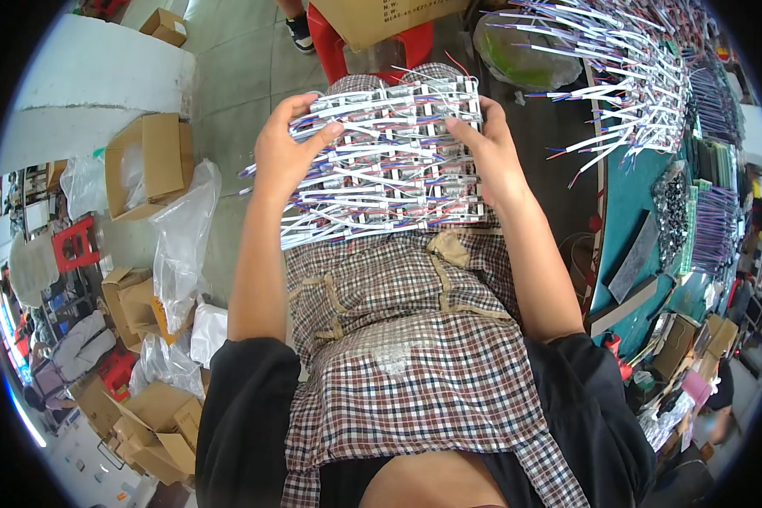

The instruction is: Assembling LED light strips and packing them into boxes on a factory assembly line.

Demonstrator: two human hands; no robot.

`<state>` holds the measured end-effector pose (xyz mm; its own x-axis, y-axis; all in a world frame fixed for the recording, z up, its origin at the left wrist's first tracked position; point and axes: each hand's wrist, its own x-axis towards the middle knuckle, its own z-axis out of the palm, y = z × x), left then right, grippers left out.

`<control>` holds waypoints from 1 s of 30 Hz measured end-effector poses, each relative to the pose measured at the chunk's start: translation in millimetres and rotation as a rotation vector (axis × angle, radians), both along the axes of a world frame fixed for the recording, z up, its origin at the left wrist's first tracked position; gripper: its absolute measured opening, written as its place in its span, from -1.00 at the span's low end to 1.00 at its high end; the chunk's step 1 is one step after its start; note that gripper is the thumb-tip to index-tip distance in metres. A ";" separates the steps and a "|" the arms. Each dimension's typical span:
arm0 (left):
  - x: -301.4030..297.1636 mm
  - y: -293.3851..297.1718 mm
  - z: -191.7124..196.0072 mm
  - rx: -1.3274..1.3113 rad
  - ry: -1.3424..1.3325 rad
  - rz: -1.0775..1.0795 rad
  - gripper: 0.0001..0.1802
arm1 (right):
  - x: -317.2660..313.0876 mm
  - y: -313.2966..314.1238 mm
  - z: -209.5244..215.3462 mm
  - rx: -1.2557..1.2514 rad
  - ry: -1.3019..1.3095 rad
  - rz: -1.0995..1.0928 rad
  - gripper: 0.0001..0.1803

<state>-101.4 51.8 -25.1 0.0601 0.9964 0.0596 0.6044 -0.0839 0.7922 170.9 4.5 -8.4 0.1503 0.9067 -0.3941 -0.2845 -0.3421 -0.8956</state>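
Observation:
Above my lap I hold a panel of small wired circuit boards [398, 157], with rows of white, blue and red leads that stick out mostly to the left. My left hand [292, 152] grips its left side, thumb on top among the white wires and the other fingers partly hidden. At the right edge, my right hand [493, 152] clasps the panel with the thumb on top and the fingers round the side. Below the panel, a checked apron [406, 372] covers my lap.
To the right, a green-topped workbench [643, 186] carries more wired boards [635, 93] and dark bars [633, 258]. A cardboard box [372, 21] rests on a red stool [415, 46] ahead. Open cartons [162, 157] and plastic bags [182, 245] stand at left. Someone's shoe [300, 34] shows beyond.

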 end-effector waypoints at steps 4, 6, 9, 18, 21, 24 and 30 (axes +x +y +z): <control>-12.5 -5.5 20.3 -0.022 0.101 0.061 -0.37 | -12.1 11.6 4.3 -0.054 0.045 0.017 -0.32; -19.5 -8.0 33.2 -0.035 0.130 0.087 -0.37 | -20.8 13.4 3.6 -0.059 0.096 0.063 -0.32; -38.3 -10.1 35.9 -0.105 0.171 0.104 -0.37 | -33.8 15.6 8.8 -0.069 0.139 0.116 -0.46; -25.9 -45.6 52.9 0.248 0.948 0.269 -0.46 | -49.3 21.7 -45.2 -0.068 -0.008 0.198 -0.43; 4.3 -61.2 92.6 0.354 0.782 0.043 -0.47 | -47.1 20.0 -54.6 -0.059 -0.096 0.133 -0.43; 23.5 -70.1 84.5 0.300 0.639 -0.179 -0.45 | -57.8 19.8 -32.5 -0.070 -0.132 0.241 -0.46; 4.6 -65.5 -7.9 0.242 0.662 -0.100 -0.37 | -71.7 20.6 -56.6 0.091 -0.629 0.275 -0.47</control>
<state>-96.8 -13.6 -33.0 0.2502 0.9478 0.1976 0.9327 -0.2907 0.2134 99.2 25.0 -64.9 0.0857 0.9699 -0.2278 0.3846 -0.2432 -0.8905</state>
